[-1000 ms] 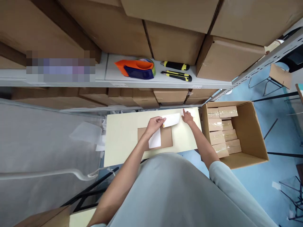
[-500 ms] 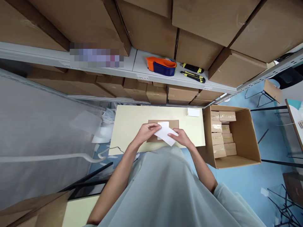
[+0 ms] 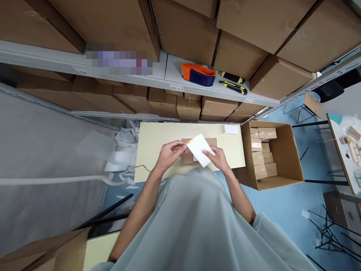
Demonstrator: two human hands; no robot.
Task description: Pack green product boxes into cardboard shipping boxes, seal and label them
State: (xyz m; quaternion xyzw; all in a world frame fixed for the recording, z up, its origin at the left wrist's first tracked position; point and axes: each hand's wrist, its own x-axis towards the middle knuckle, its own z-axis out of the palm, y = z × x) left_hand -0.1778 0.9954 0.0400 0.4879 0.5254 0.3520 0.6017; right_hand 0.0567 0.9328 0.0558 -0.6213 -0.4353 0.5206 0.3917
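My right hand grips a white paper card at its right side, thumb on top. The card is tilted like a diamond and has a small yellow strip at its left corner. At that corner my left hand is closed, thumb and fingertips pinched at the card's edge. Beneath the card, a flat brown cardboard box lies on the pale yellow table. Something white on the box is mostly hidden by the card.
White cards lie at the table's back right. To the right stands an open carton with several small boxes. A shelf above holds cartons, an orange and blue tape dispenser and utility knives. White plastic lies left.
The card has turned and been lifted a little, so its yellow strip now shows by my left hand. My left hand has shifted slightly left. The whole view has shifted a little.
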